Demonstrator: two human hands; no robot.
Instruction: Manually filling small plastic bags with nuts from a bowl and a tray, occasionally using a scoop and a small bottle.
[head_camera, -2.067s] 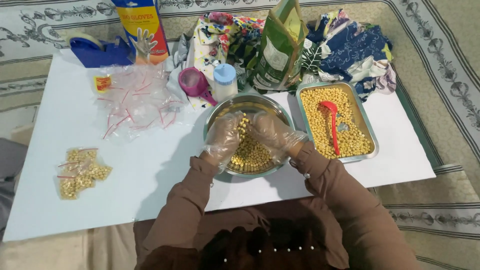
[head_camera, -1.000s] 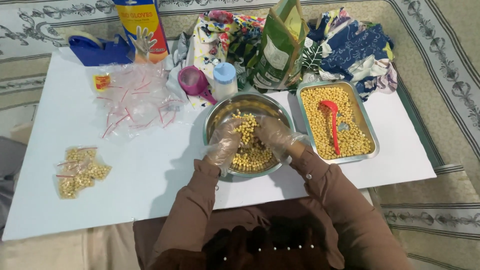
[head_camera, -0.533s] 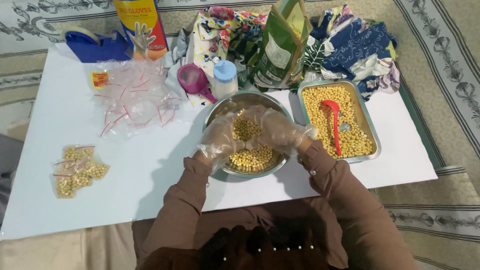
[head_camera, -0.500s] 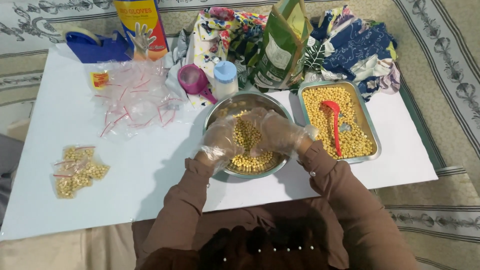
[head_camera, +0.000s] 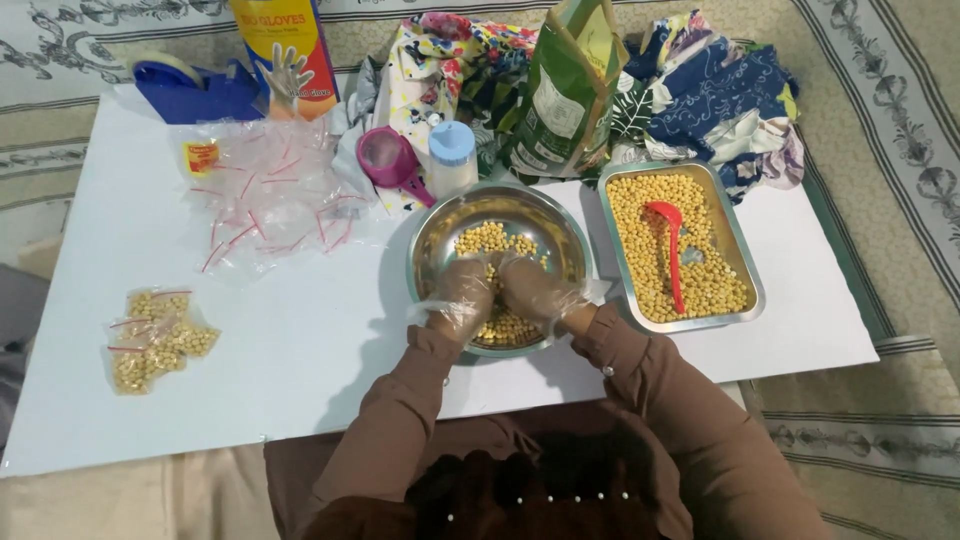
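Fingers of my left hand and right hand curl together into the chickpeas inside the steel bowl; I cannot tell if they grip; the tray sits just right of the bowl.

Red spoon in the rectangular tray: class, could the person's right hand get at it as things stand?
Probably yes. The red spoon lies uncovered on the beans in the tray, just right of the bowl where the right hand works, with nothing between them.
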